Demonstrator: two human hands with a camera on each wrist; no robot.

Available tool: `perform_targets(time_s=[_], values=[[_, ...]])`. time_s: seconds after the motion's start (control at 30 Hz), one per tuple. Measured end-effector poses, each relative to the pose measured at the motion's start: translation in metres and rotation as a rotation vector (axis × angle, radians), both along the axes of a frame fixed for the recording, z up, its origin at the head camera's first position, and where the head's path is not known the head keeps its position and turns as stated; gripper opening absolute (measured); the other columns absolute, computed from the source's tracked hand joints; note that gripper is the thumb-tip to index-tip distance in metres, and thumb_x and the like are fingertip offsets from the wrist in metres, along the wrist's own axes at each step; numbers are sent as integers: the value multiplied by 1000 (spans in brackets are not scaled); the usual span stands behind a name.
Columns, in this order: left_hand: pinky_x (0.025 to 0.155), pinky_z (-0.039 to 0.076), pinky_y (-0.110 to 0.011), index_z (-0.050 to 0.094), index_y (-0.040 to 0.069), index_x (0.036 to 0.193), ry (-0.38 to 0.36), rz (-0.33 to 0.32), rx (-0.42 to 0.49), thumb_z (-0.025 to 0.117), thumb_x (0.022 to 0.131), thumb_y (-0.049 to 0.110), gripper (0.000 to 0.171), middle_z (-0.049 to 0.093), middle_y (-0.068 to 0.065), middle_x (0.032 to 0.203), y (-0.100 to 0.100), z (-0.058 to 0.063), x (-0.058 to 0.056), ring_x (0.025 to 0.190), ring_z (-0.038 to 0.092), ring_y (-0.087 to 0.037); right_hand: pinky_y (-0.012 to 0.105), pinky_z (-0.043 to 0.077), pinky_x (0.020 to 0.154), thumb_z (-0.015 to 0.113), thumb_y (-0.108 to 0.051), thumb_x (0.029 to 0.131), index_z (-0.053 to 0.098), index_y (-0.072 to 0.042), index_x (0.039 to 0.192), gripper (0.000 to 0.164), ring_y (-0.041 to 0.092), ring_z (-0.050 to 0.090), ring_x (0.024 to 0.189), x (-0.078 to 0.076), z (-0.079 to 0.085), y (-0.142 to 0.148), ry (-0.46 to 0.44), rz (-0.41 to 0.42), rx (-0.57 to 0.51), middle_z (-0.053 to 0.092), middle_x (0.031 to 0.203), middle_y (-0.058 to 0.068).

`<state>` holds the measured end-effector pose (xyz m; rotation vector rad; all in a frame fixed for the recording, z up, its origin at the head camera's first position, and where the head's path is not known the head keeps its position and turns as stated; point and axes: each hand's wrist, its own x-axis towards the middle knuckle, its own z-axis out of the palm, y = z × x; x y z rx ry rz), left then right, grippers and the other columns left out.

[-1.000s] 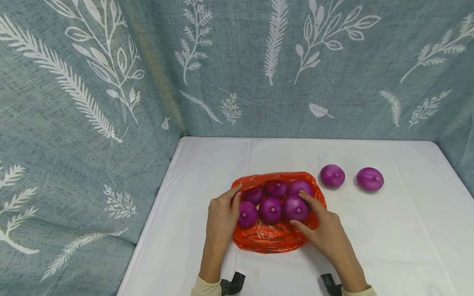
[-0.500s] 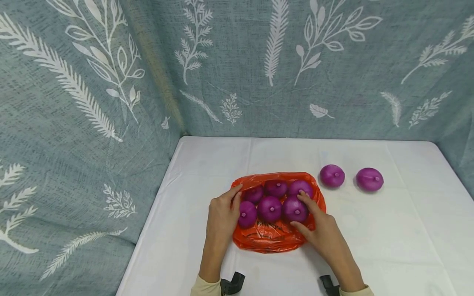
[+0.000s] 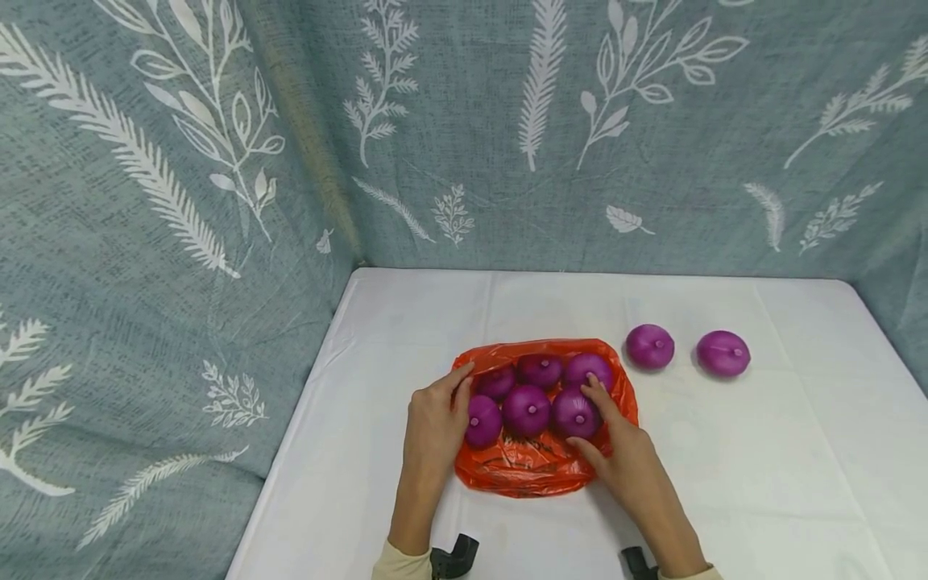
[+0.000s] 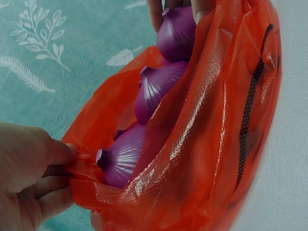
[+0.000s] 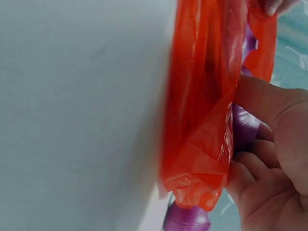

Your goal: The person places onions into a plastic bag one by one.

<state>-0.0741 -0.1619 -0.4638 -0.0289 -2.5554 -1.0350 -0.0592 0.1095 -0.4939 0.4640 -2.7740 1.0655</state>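
An orange-red plastic bag (image 3: 525, 475) lies on the table with its mouth spread wide. Several purple onions (image 3: 527, 411) sit inside, stem ends up. My left hand (image 3: 431, 427) pinches the bag's left rim; in the left wrist view its thumb and fingers (image 4: 55, 190) are on the crumpled plastic edge. At the bag's right end, my right hand (image 3: 629, 455) holds the front right onion (image 3: 576, 415) between thumb and fingers. The right wrist view shows the thumb lying over the bag's rim (image 5: 226, 139), with the onion partly hidden behind it.
Two loose purple onions, one nearer the bag (image 3: 649, 348) and one farther right (image 3: 723, 354), lie on the white-covered table (image 3: 768, 459). A blue-grey leaf-print cloth (image 3: 464, 137) hangs behind and at the left. Black wrist mounts (image 3: 454, 557) show below the hands.
The right hand has shifted slightly left and down with its onion, and the middle front onion has moved slightly left. The left hand stays in place at the bag's rim.
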Motion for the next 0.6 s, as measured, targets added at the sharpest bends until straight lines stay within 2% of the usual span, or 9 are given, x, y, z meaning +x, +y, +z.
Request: perform_targets(time_s=[0.23,0.5,0.6], values=[[54,46,-23,76,6,130,-7,2,3,70,103,11,28,77,-17,118,-1,-1,-1,66,60,-14,59,56,95,89,-17,88,43,-11,160,86,45,71,112,0,-2,-2,-28,-2,4,66,137,28],[49,41,-22,76,5,130,-5,0,12,71,103,10,28,77,-17,118,-1,-2,-1,61,54,-12,58,53,100,88,-19,89,41,-8,161,86,45,67,122,1,1,-4,-62,6,49,51,158,21],[48,40,-21,76,5,129,-3,1,13,71,102,11,28,77,-17,117,-1,-2,0,59,52,-11,57,53,100,88,-21,89,41,-7,161,87,45,68,120,2,3,-4,-62,5,57,50,159,21]])
